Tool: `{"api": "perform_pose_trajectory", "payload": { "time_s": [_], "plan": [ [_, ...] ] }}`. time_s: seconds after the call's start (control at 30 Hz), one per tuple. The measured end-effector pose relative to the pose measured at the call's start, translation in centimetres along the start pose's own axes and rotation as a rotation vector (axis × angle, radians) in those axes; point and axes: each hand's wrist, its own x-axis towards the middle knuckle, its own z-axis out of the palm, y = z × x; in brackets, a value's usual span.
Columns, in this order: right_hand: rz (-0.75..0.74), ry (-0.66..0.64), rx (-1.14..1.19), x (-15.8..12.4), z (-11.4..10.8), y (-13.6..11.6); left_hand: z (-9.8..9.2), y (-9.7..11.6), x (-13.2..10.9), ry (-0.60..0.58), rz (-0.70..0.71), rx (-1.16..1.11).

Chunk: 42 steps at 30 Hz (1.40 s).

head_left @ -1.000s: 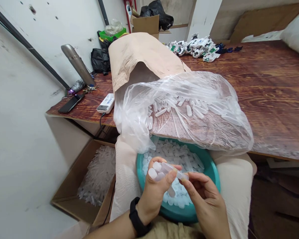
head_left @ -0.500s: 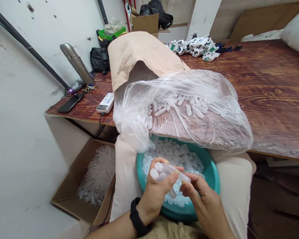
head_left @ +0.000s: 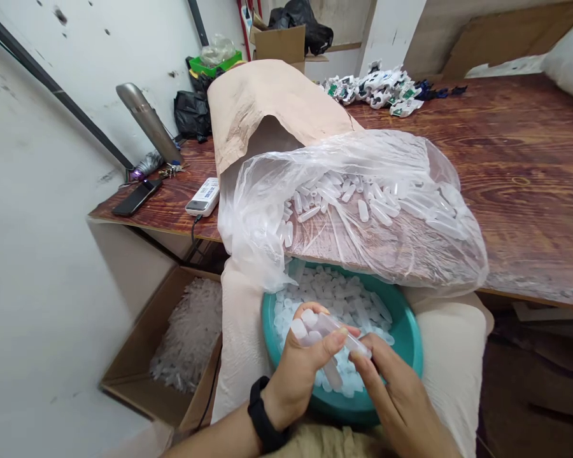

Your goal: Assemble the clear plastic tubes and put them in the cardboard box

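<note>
My left hand (head_left: 300,362), with a black band at the wrist, is closed round several translucent plastic tubes (head_left: 333,326), some with white capped ends towards the thumb. The fingertips of my right hand (head_left: 386,375) pinch the far right end of one of these tubes. Both hands are above a teal basin (head_left: 414,331) in my lap. Many small white caps (head_left: 332,280) fill the basin, with a few tubes among them. Behind it, a clear plastic bag (head_left: 386,146) lies open on the table, with loose tubes (head_left: 325,191) spilling inside it.
A brown paper sack (head_left: 277,89) surrounds the bag on the wooden table (head_left: 530,191). To the left are a phone (head_left: 136,197), a white device (head_left: 203,197) and a metal flask (head_left: 148,121). Below stands a cardboard box (head_left: 128,375) full of tubes. White parts (head_left: 382,86) are heaped at the back.
My right hand has shifted slightly right and down, its fingers now closer round the end of the tube. The left hand has moved slightly right, still gripping the tubes.
</note>
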Motion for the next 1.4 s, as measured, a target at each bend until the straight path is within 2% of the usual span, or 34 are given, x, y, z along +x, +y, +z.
{"api": "perform_pose_trajectory", "payload": {
  "time_s": [0.13, 0.2, 0.37, 0.43, 0.5, 0.57, 0.63, 0.73, 0.93, 1.03, 1.1, 1.17, 1.23, 1.27, 1.33, 1.4],
  "plan": [
    [0.15, -0.143, 0.275, -0.2, 0.6, -0.7, 0.0, 0.1, 0.1, -0.018, 0.034, 0.044],
    [0.14, -0.15, 0.27, -0.3, 0.5, -0.5, 0.1, 0.3, 0.2, -0.005, -0.007, -0.004],
    [-0.102, 0.101, 0.043, -0.4, -0.4, 1.0, 0.5, 0.9, 0.4, 0.057, -0.171, -0.193],
    [-0.196, 0.083, 0.021, -0.4, -0.7, 1.0, 0.7, 1.2, 0.2, -0.002, -0.255, -0.237],
    [-0.227, -0.019, 0.029, -0.6, -0.8, 0.6, 0.8, 1.4, 0.0, -0.086, -0.327, -0.238],
    [-0.221, -0.115, 0.054, -0.9, -1.0, 0.2, 0.9, 1.6, -0.1, -0.153, -0.369, -0.204],
    [-0.222, -0.143, 0.078, -1.3, -1.2, 0.1, 0.9, 1.7, -0.2, -0.18, -0.386, -0.171],
    [-0.215, -0.143, 0.126, -1.7, -1.3, 0.2, 0.8, 1.6, -0.2, -0.174, -0.404, -0.164],
    [-0.095, -0.106, 0.247, -1.8, -0.8, 0.5, 0.5, 0.6, -0.4, -0.18, -0.418, -0.184],
    [-0.062, -0.076, 0.226, -1.3, -0.6, 1.5, -0.2, 0.6, 0.4, -0.186, -0.433, -0.142],
    [-0.017, -0.094, 0.11, -0.7, -0.9, 2.6, -1.0, 1.0, 1.9, -0.138, -0.374, -0.051],
    [-0.006, -0.156, -0.096, 0.0, -1.3, 3.5, -1.6, 1.7, 4.0, -0.123, -0.231, 0.216],
    [-0.061, -0.253, -0.337, 0.8, -1.4, 4.1, -1.9, 2.3, 6.4, -0.217, -0.105, 0.639],
    [-0.097, -0.303, -0.454, 1.2, -1.2, 4.3, -1.8, 2.4, 7.5, -0.262, -0.082, 0.778],
    [-0.153, -0.373, -0.636, 1.9, -0.5, 4.3, -1.4, 2.1, 9.6, -0.313, -0.063, 0.969],
    [-0.174, -0.398, -0.734, 2.5, 0.6, 4.2, -0.7, 1.3, 11.4, -0.297, -0.036, 1.101]
  ]
}}
